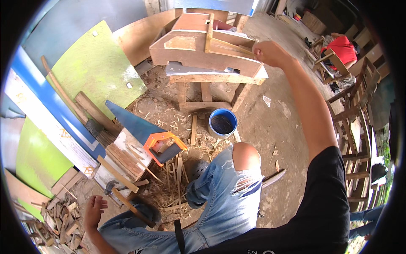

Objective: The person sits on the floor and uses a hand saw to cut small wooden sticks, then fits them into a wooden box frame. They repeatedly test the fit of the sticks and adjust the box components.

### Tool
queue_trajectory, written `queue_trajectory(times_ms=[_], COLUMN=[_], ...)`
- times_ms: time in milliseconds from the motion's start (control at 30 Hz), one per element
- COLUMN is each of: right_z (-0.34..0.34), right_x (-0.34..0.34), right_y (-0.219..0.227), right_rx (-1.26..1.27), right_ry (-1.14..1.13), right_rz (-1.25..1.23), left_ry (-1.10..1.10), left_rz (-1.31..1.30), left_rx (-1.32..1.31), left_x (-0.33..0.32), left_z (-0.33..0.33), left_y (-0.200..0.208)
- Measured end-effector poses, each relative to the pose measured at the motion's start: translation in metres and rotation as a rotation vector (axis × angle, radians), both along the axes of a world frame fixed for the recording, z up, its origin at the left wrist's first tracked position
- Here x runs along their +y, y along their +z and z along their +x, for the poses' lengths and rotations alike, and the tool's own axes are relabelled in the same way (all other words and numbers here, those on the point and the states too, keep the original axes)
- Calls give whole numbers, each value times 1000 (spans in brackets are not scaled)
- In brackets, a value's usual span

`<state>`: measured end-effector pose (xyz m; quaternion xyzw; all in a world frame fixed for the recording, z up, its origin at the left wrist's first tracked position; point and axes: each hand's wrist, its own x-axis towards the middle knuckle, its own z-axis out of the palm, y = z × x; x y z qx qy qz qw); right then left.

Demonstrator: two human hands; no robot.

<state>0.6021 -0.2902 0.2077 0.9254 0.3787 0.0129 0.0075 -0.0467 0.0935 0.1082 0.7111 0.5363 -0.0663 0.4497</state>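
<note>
My right hand (267, 53) reaches far forward with its fingers curled at the right end of a car-shaped plywood box (194, 57). What those fingers hold, if anything, is hidden. A thin wooden strip (209, 34) lies across the box, which rests on a low wooden stand (203, 79). Down at the lower left, my left hand (95, 210) hangs beside my knee, fingers apart and holding nothing. Close by that hand are a hammer (112, 186) and a wooden handle or stick (131, 206). A handsaw (139, 127) with an orange and black grip leans beyond them.
A blue bucket (223, 122) stands before the stand, among wood shavings. Green boards (99, 67) lean at left, above a scrap-wood pile (63, 224). Stacked wooden frames (357, 127) line the right side. Someone in red (341, 51) is at the far right.
</note>
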Motion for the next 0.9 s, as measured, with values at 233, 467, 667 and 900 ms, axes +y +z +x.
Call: queue_trajectory(times_ms=[233, 467, 667, 900], right_z=[-197, -418, -480, -477], right_x=[47, 159, 201, 222], right_y=[-41, -104, -110, -165], right_rx=[519, 553, 837, 520], right_ry=[177, 534, 536, 443], right_rz=[623, 694, 581, 221], left_ry=[-265, 151, 347, 305], left_rz=[266, -49, -44, 391], left_rx=[-444, -1022, -1186, -941], left_x=[-33, -84, -59, -21], left_z=[44, 73, 28, -19], left_y=[32, 34, 29, 25])
